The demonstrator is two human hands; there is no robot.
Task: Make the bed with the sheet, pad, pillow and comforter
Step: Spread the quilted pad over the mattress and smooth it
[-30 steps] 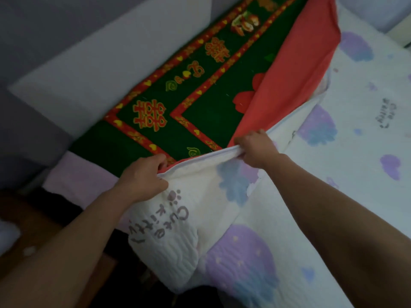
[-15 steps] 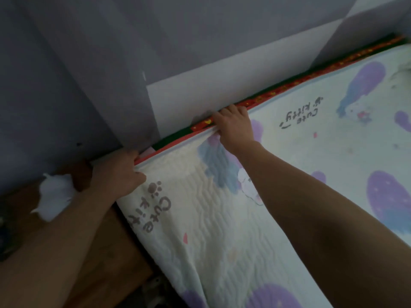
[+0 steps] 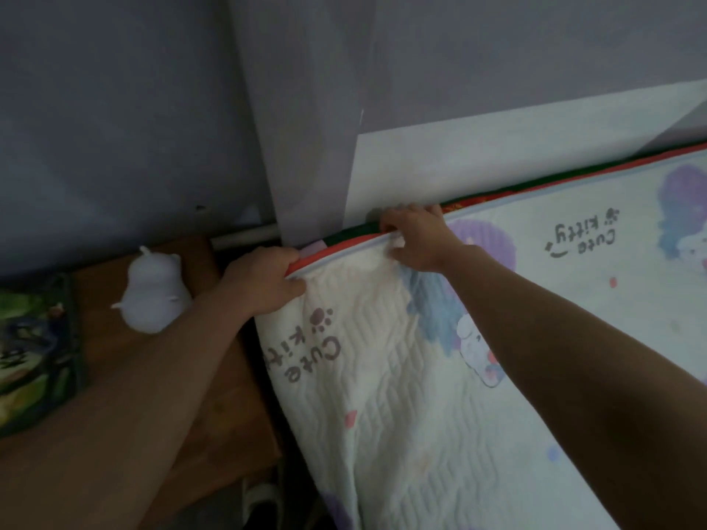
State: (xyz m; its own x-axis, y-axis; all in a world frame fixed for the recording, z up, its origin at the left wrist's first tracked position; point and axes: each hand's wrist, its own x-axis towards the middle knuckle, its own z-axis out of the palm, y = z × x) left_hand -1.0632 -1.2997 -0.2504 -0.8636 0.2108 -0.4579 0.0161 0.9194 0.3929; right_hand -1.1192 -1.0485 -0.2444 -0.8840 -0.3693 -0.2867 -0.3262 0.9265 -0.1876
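A white quilted pad point(image 3: 382, 395) printed with purple shapes and "Cute Kitty" lies spread over the bed and hangs down its left side. Its underside shows as a red strip point(image 3: 344, 248) along the top edge. Beneath it a thin band of the dark green sheet point(image 3: 354, 229) runs along the headboard. My left hand point(image 3: 264, 281) grips the pad's top left corner. A short way to the right, my right hand point(image 3: 417, 239) pinches the pad's top edge against the headboard. No pillow or comforter is in view.
A pale headboard panel point(image 3: 497, 158) and grey wall point(image 3: 114, 109) stand right behind the bed. A wooden bedside table point(image 3: 218, 395) sits at left, with a white animal-shaped figure point(image 3: 155, 294) and a green patterned item point(image 3: 34, 357) on it.
The folded-back pad has been pulled up over the green sheet to the headboard. Both hands travelled with its edge and now hold it there; the view has shifted left over the bedside table.
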